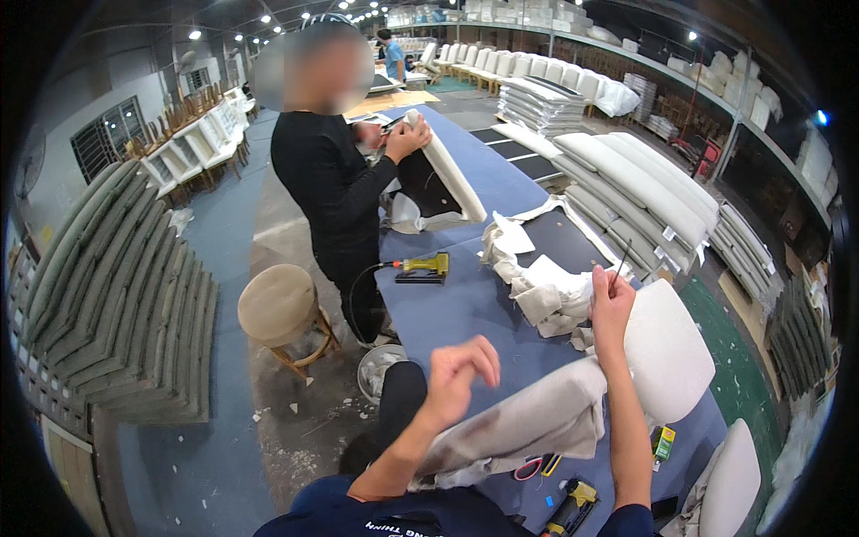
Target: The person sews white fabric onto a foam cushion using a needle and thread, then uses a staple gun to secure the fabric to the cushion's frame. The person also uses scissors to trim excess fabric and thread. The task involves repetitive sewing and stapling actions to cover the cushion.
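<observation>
My left hand [461, 376] is raised above the near left side of the table, fingers loosely bent, with nothing visible in it. Below and right of it lies a long beige upholstered piece [528, 421] with a brownish smudge. My right hand [613, 309] is closed around a thin dark rod-like tool [625, 257] that points upward. Close to that hand is a chair panel [559, 237] with a dark backing and loose, bunched beige fabric [546, 300] along its edges. A rounded beige cushion [667, 353] sits right of my right forearm.
On the blue table [447, 309] lie a yellow-and-black staple gun [573, 508], red-handled scissors [528, 468] and a small green-yellow box [663, 445]. Another staple gun [422, 267] lies near a co-worker [327, 170] handling a panel. A stool [279, 304], bin [380, 367] and stacked panels [125, 295] stand left.
</observation>
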Demonstrator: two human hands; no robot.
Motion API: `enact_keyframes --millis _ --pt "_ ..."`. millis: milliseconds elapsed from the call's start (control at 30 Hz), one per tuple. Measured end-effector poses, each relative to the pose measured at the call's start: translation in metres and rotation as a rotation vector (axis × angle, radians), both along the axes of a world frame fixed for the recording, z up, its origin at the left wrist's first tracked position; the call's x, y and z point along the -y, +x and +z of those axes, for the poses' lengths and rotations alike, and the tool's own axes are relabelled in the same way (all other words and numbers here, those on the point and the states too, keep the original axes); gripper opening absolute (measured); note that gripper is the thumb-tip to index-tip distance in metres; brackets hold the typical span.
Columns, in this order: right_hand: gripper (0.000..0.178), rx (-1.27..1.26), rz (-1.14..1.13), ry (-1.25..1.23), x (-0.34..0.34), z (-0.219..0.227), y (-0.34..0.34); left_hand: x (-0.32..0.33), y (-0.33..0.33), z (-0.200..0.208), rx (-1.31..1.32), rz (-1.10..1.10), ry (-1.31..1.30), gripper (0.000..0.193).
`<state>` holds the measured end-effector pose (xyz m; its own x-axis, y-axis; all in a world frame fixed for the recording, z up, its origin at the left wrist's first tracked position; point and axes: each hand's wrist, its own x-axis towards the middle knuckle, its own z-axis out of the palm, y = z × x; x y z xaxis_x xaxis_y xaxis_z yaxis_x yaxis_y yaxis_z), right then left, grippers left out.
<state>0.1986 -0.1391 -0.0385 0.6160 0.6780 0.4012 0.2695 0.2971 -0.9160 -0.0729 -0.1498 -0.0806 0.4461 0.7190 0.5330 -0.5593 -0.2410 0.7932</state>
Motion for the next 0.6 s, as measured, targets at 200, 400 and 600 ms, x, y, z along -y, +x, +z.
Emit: enact_keyframes --millis 200,400,600 --pt "0.042 0.262 0.010 0.026 -0.041 -0.009 0.016 0.071 0.023 0.049 -0.472 0.489 0.766 0.018" --pt "0.039 0.338 0.038 0.027 -0.047 -0.003 0.009 0.060 0.046 0.015 -0.594 0.851 0.966 0.029" --pt "0.038 0.285 0.126 -0.017 -0.055 -0.017 0.020 0.043 0.048 0.024 -0.567 0.768 0.939 0.022"
